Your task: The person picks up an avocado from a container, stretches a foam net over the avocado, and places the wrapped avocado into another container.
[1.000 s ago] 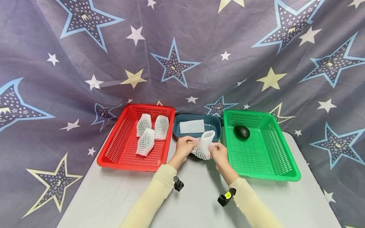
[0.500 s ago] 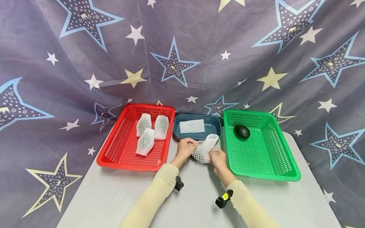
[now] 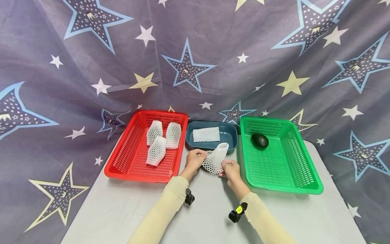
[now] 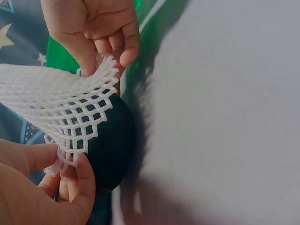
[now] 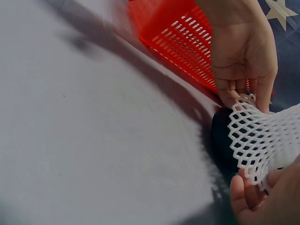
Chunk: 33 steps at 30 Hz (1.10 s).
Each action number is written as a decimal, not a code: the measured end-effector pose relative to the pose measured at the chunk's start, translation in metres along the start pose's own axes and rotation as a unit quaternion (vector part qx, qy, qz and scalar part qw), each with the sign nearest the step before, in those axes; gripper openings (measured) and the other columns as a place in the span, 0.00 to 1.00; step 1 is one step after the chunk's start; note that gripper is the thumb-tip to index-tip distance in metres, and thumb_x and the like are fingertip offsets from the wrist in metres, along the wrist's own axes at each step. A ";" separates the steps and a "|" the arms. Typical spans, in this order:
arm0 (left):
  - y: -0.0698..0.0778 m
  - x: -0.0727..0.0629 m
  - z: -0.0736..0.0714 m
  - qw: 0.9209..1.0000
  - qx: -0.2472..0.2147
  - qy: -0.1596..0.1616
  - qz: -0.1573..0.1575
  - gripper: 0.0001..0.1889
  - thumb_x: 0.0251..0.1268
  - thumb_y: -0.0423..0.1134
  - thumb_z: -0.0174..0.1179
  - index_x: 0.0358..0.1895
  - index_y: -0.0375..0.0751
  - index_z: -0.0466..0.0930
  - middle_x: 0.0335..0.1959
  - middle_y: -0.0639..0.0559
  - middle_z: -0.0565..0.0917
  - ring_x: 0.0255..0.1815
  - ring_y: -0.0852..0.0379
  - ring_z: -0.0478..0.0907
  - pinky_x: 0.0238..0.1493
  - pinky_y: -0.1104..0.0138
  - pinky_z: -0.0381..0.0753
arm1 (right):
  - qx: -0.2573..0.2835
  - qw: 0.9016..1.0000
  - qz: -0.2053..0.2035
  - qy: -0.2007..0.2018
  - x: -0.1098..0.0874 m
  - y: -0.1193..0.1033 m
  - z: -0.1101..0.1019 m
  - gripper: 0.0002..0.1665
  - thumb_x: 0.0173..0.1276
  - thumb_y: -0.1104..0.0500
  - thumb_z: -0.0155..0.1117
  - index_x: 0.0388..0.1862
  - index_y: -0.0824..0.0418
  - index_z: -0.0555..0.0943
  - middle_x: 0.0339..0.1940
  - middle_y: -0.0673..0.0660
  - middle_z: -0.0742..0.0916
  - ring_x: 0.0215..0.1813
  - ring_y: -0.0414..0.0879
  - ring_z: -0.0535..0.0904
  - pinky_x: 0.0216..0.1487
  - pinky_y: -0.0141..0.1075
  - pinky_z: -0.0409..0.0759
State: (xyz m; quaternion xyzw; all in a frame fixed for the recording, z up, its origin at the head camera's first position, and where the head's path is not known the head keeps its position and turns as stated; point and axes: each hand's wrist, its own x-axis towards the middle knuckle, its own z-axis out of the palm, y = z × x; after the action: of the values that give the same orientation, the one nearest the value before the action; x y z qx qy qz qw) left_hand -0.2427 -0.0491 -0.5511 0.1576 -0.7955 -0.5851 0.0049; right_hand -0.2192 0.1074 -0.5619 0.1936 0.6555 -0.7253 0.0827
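Observation:
A white foam net sleeve (image 3: 215, 158) is stretched wide at its lower mouth between both hands. My left hand (image 3: 195, 160) pinches one side of that rim between thumb and fingers. On the opposite side my right hand (image 3: 231, 169) pinches the rim the same way. Under the mouth lies a dark avocado (image 4: 115, 140), partly covered by the netting in the left wrist view. The right wrist view shows the avocado (image 5: 222, 136) behind the mesh, close to the table. The sleeve's narrow far end stands up and leans right in the head view.
A red basket (image 3: 138, 176) at left holds several white net-sleeved items (image 3: 156, 150). Behind the hands, a blue tray (image 3: 228, 135) carries a flat foam net sleeve (image 3: 206, 134). A green basket (image 3: 274, 169) at right contains another avocado (image 3: 260, 140).
The sleeve's upright end has tipped to the right, then partly back, and its mouth has shifted slightly. Both hands keep pinching the rim; the right hand has moved a little lower.

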 end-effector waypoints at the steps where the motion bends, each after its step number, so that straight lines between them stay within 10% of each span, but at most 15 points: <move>1: -0.001 0.001 0.000 1.000 0.000 0.001 -0.003 0.06 0.61 0.34 0.69 0.38 0.36 0.89 0.31 0.47 0.88 0.30 0.61 0.78 0.34 0.71 0.76 | 0.000 1.000 0.002 0.000 0.000 0.000 0.001 0.09 0.76 0.69 0.53 0.50 0.75 0.71 0.26 0.52 0.78 0.22 0.39 0.77 0.22 0.30 0.81; 17: -0.006 0.001 -0.001 1.000 -0.002 0.022 -0.022 0.08 0.66 0.36 0.65 0.40 0.34 0.88 0.36 0.44 0.87 0.37 0.55 0.78 0.40 0.68 0.77 | 0.044 0.997 0.053 -0.040 0.004 0.007 0.007 0.06 0.78 0.69 0.48 0.49 0.70 0.70 0.38 0.58 0.80 0.36 0.43 0.81 0.47 0.43 0.89; 33: -0.007 -0.001 -0.003 0.997 -0.001 0.049 -0.058 0.10 0.66 0.35 0.58 0.32 0.33 0.86 0.34 0.44 0.85 0.41 0.49 0.78 0.44 0.62 0.78 | 0.053 0.999 0.009 -0.004 0.003 -0.002 0.015 0.04 0.76 0.68 0.56 0.44 0.72 0.74 0.33 0.52 0.77 0.32 0.37 0.74 0.32 0.25 0.78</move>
State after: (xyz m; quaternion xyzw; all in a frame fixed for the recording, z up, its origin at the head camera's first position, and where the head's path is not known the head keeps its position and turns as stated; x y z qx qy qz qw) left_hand -0.2389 -0.0537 -0.5564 0.2322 -0.7832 -0.5767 0.0104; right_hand -0.2248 0.0934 -0.5606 0.2007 0.6138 -0.7592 0.0814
